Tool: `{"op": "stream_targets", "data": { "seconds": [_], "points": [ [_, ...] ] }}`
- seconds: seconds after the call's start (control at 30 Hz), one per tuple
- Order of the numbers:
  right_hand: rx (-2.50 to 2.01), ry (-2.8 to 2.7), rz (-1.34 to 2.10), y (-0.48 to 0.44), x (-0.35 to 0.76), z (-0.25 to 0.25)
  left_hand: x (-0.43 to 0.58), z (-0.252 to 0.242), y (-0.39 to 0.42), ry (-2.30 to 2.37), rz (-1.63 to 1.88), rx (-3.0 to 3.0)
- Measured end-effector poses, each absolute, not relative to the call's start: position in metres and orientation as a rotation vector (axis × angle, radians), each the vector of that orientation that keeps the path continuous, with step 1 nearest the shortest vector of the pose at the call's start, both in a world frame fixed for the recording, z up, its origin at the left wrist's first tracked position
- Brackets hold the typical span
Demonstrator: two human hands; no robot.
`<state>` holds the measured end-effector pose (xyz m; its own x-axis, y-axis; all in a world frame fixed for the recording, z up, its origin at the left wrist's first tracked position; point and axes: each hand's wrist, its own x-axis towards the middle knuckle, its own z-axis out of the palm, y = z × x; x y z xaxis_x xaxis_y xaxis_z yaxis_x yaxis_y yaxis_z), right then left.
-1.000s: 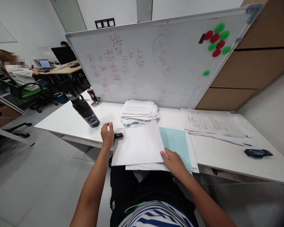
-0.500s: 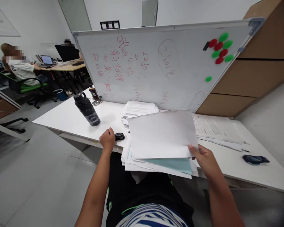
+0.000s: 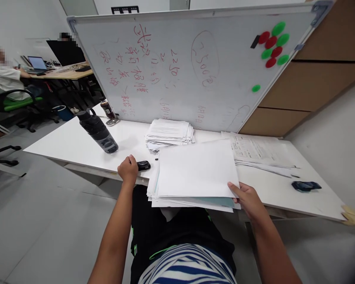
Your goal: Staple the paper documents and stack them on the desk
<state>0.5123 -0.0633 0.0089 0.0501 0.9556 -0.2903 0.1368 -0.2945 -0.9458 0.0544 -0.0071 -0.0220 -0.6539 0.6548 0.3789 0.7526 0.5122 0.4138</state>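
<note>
My left hand (image 3: 128,169) is closed round one end of a black stapler (image 3: 143,165) at the desk's front edge. The right edge of a white sheet (image 3: 197,169) is pinched between the thumb and fingers of my right hand (image 3: 245,196). That sheet lies over a loose stack of papers (image 3: 192,204) with a light blue sheet (image 3: 221,202) in it, which overhangs the front edge. Behind it sits another pile of papers (image 3: 170,132). More printed sheets (image 3: 254,150) lie to the right.
A dark bottle (image 3: 99,132) stands on the white desk (image 3: 56,144) at the left. A whiteboard (image 3: 177,79) with magnets rises behind. A dark object (image 3: 306,186) lies at the right. Two people sit at a far table (image 3: 73,74).
The view has shifted, so the desk items appear further left and slightly higher. The sheet in my right hand now lies lower and flatter over the stack. My left hand keeps hold of the stapler.
</note>
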Motion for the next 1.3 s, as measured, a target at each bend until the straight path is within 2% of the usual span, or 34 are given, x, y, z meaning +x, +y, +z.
{"op": "stream_targets", "data": {
  "seconds": [0.53, 0.67, 0.87, 1.07, 1.17, 1.3],
  "points": [
    [-1.633, -1.214, 1.316, -0.079, 0.499, 0.005, 0.054, -0.022, -0.005, -2.58, -0.856, -1.193],
    [-1.823, -1.397, 1.077, -0.081, 0.498, 0.005, 0.054, -0.022, -0.005, -2.563, -0.858, -1.186],
    [-2.28, -1.67, 0.519, -0.073, 0.514, 0.025, 0.053, -0.023, -0.003, -2.573, -0.859, -1.17],
    [-2.168, -1.632, -0.044, 0.024, 0.546, 0.012, 0.057, -0.019, -0.003, -2.597, -0.891, -1.141],
    [-2.219, -1.713, 0.054, 0.07, 0.56, -0.009, 0.057, -0.017, -0.003, -2.612, -0.888, -1.154],
    [-2.23, -1.734, 0.217, 0.087, 0.566, -0.036, 0.056, -0.017, -0.004, -2.623, -0.895, -1.17]
  ]
}}
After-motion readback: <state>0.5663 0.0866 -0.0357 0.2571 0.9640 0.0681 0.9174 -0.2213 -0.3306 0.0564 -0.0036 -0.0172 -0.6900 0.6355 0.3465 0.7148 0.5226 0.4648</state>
